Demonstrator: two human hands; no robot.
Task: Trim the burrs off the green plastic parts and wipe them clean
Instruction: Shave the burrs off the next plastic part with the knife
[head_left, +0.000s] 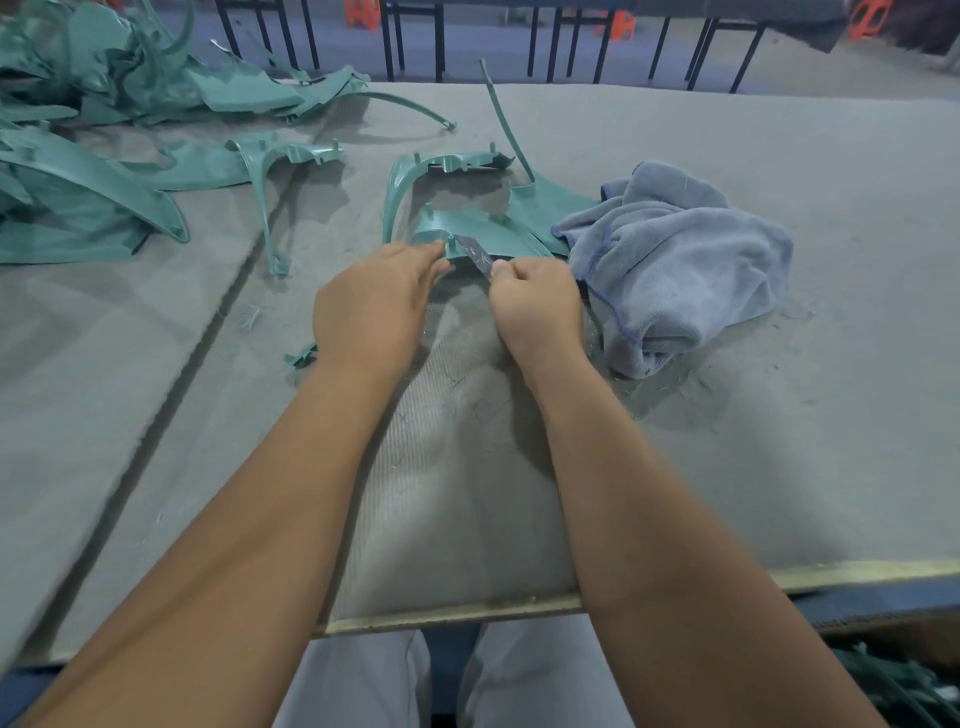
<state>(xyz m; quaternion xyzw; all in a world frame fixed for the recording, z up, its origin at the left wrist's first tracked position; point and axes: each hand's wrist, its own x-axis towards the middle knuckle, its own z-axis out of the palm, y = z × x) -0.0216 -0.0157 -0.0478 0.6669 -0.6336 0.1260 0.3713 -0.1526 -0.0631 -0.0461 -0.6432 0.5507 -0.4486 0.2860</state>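
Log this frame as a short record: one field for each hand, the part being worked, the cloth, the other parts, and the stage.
left hand: steadies the near edge of the green part
right hand: pinches a small dark blade against that edge
cloth: blue, crumpled, beside the right hand, not held
other parts: heaped at far left
table: grey felt, strewn with shavings
stage: trimming, wiping not begun

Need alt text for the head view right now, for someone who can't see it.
Right hand pinches a dark blade against the edge of a green part, which the left hand steadies on a grey table. A blue cloth lies right; more green parts are piled left.
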